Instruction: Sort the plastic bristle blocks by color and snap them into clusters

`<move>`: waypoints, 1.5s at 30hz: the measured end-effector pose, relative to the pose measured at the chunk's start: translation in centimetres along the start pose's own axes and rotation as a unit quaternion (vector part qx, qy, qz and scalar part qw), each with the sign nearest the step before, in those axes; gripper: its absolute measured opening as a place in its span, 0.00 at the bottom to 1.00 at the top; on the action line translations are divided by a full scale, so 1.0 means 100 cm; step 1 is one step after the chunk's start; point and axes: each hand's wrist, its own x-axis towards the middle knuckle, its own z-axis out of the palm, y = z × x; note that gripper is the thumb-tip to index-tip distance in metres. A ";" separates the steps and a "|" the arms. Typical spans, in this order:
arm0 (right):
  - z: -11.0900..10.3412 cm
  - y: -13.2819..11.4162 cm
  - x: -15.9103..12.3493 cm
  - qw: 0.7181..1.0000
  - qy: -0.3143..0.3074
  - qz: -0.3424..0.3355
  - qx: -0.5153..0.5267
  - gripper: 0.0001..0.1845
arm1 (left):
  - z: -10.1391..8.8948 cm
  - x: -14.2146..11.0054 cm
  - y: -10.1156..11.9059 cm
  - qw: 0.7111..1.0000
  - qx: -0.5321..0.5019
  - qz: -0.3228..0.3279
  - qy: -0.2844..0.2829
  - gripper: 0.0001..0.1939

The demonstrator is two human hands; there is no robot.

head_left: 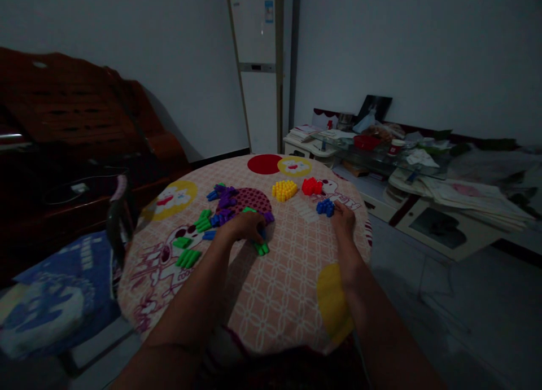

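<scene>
My left hand [249, 226] reaches down into a loose scatter of small plastic pieces, its fingers curled in a pinch round a blue plastic piece [263, 233]. Green pieces [261, 248] lie just below those fingertips. Purple pieces [226, 197] and more green pieces [188, 258] spread out to the left. My right hand [344, 218] rests at the edge of a blue pile [326, 207], its fingers bent and closed; what they hold is hidden. A yellow pile [284, 191] and a red pile [312, 186] sit beyond, each of one colour.
A patterned cloth covers the round table [279, 299]. To the left stand a chair with a blue cushion [63, 294] and a wooden bench [76, 108]. At the right, a low cabinet [449, 226] carries papers, bags and a red cup [396, 147]. A tall white unit [258, 40] stands behind.
</scene>
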 end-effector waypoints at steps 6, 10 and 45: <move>-0.001 -0.008 -0.002 0.999 0.027 0.037 -0.004 0.21 | 0.003 0.009 0.006 0.998 0.012 0.018 0.051 0.12; -0.001 -0.007 -0.002 0.999 0.022 0.032 0.006 0.21 | 0.007 0.024 0.015 0.993 0.037 0.038 0.107 0.18; -0.005 -0.013 -0.002 1.000 0.021 0.020 -0.001 0.21 | 0.004 0.166 0.124 0.961 -0.149 0.122 0.199 0.21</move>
